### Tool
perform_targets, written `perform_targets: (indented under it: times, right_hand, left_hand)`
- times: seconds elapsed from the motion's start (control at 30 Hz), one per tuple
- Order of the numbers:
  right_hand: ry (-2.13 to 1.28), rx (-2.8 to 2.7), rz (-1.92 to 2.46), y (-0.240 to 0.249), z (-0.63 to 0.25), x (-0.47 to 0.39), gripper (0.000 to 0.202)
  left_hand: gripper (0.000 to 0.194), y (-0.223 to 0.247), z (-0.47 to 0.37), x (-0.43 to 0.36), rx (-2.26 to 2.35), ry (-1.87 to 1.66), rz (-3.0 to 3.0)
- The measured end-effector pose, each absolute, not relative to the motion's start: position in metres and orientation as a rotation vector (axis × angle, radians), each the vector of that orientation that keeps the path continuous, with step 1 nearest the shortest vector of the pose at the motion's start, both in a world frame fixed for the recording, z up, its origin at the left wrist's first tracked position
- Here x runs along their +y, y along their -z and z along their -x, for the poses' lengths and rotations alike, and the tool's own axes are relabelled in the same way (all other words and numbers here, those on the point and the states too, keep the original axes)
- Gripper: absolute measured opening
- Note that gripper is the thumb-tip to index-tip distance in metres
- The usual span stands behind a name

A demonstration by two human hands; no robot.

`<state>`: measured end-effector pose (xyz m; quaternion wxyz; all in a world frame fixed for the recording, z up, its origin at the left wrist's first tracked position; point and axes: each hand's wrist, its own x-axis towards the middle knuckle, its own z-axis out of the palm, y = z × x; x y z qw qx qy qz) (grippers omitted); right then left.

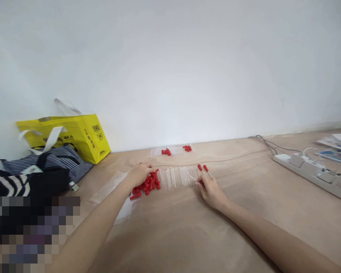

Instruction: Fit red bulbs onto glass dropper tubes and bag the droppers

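Many red rubber bulbs (151, 185) lie heaped on the table, left of a row of thin clear tubes (170, 178) laid side by side. My left hand (140, 175) reaches over the far edge of the heap, its fingers bent and closed round a red bulb there; the fingertips are partly hidden. At the right end of the row, my right hand (208, 189) pinches a single thin clear tube (191, 177) that slants up to the left. Just beyond its fingers, two tubes with red bulbs (202, 167) on their ends lie together.
A clear plastic bag (176, 151) with red bulbs and tubes lies near the wall. Another clear bag (109, 187) is under my left arm. A yellow bag (93, 138) and a striped bag (76, 163) stand left. A power strip (312, 176) with plugs and cables lies right, near printed papers (337, 149).
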<state>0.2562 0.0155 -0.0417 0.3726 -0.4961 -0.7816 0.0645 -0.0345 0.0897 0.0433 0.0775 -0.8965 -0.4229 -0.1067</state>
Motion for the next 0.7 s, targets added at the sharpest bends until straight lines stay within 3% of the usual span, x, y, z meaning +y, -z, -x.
perform_targets:
  times: [0.37, 0.57, 0.7]
  right_hand:
    - [-0.150, -2.010, 1.240, 0.044, -0.250, 0.015, 0.009]
    - [-0.210, -2.010, 1.200, 0.044, -0.250, 0.014, 0.009]
    - [-0.108, -2.035, 1.153, 0.047, -0.244, 0.015, 0.026]
  left_hand:
    - [0.018, -0.054, 0.025, 0.097, -1.211, 0.281, 2.779]
    - [0.023, -0.055, 0.023, 0.056, -1.341, 0.542, 2.625]
    - [0.014, -0.026, 0.005, 0.020, -1.299, 0.830, 2.683]
